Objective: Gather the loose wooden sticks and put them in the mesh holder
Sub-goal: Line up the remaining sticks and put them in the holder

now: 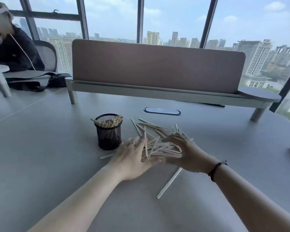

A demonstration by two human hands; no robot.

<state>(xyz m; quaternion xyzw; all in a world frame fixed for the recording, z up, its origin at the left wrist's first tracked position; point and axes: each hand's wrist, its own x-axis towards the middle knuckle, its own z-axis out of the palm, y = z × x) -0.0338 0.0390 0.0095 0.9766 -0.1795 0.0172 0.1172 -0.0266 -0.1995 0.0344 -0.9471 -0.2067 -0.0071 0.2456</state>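
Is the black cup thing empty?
No, the black mesh holder already has many wooden sticks standing in it, their tops poking above its rim.

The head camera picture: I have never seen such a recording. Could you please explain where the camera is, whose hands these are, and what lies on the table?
No machine is here. The camera sits on a person's head and looks forward and down, so the two bare arms belong to that person. The left hand and the right hand press from both sides on a pile of loose wooden sticks lying on the grey table; the fingers look fairly straight, though blurred. To the left stands a black mesh holder that already contains sticks. Two stray sticks lie apart: one beside the left hand, one nearer the camera. Another person sits at far left.
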